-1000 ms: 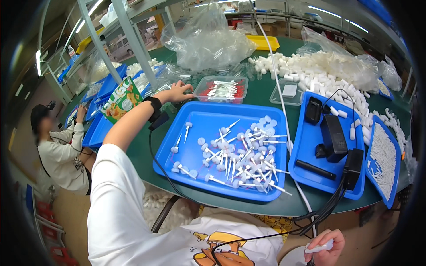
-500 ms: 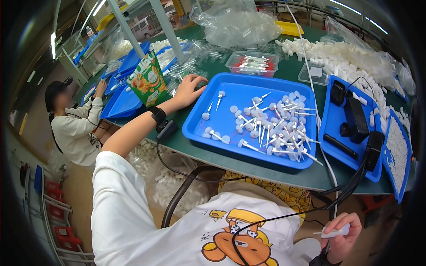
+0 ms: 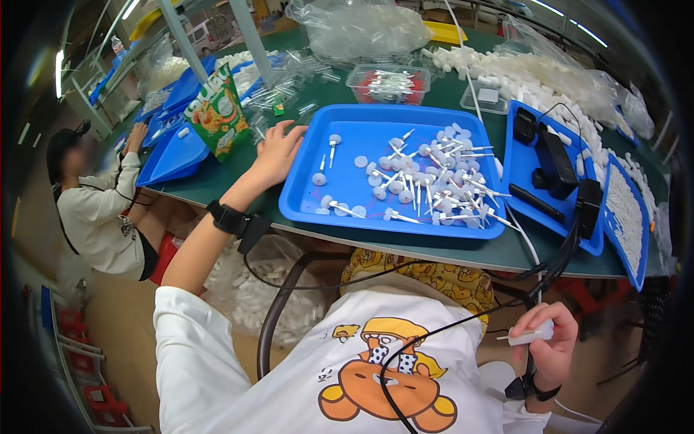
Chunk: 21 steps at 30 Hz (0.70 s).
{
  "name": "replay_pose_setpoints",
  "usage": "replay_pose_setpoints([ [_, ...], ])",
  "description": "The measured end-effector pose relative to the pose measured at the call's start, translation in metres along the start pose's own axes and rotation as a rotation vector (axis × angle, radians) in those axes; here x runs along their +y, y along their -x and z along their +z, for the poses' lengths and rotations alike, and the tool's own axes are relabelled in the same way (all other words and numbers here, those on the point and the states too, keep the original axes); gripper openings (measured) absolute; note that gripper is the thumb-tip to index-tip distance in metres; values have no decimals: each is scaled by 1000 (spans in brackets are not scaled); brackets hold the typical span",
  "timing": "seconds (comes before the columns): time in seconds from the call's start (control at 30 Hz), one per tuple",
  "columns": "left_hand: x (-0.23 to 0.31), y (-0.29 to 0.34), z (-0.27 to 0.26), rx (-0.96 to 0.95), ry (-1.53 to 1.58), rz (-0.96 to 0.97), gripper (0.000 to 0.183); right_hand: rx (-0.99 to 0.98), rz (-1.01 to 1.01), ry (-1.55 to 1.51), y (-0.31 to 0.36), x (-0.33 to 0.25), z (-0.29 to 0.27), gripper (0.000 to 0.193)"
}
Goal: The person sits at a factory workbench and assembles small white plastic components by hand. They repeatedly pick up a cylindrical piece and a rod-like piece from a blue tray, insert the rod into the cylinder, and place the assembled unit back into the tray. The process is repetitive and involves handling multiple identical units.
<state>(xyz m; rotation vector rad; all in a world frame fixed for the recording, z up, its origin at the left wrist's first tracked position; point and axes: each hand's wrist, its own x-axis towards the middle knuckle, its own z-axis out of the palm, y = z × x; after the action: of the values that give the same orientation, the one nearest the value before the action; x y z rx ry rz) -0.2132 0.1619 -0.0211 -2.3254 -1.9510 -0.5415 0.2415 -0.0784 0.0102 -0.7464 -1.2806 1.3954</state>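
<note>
Near the table's front edge lies a blue tray (image 3: pixel 303 206). A heap of small white stick pieces with round translucent discs (image 3: pixel 434 177) fills its right part, and a few lie apart on its left. My left hand (image 3: pixel 275 155) rests at the tray's left rim, fingers stretched out and apart, nothing visible in them. Low on the right, off the table, my right hand (image 3: pixel 555 351) is closed around a white translucent plastic cylinder (image 3: pixel 533 333). A thin white stem points left from the cylinder's end. Black straps circle both wrists.
A green snack bag (image 3: pixel 220 119) stands left of my left hand. Behind the tray sits a clear box of white sticks (image 3: pixel 389 85). A blue tray with black devices (image 3: pixel 589 239) stands right, cables trailing from it. Another person (image 3: pixel 97 210) sits at far left beside blue trays.
The view has shifted, so the table sits further left and higher. My right hand has risen a little with the cylinder. My left hand stays by the tray's left rim.
</note>
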Motion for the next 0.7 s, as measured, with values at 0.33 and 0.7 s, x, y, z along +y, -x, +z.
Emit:
replay_pose_setpoints([
  [0.33,-11,-16,7,43,-2,73,35,27,22,60,2,2,1,20],
  [0.7,-23,-29,-17,341,257,129,24,53,46,63,-1,2,5,21],
])
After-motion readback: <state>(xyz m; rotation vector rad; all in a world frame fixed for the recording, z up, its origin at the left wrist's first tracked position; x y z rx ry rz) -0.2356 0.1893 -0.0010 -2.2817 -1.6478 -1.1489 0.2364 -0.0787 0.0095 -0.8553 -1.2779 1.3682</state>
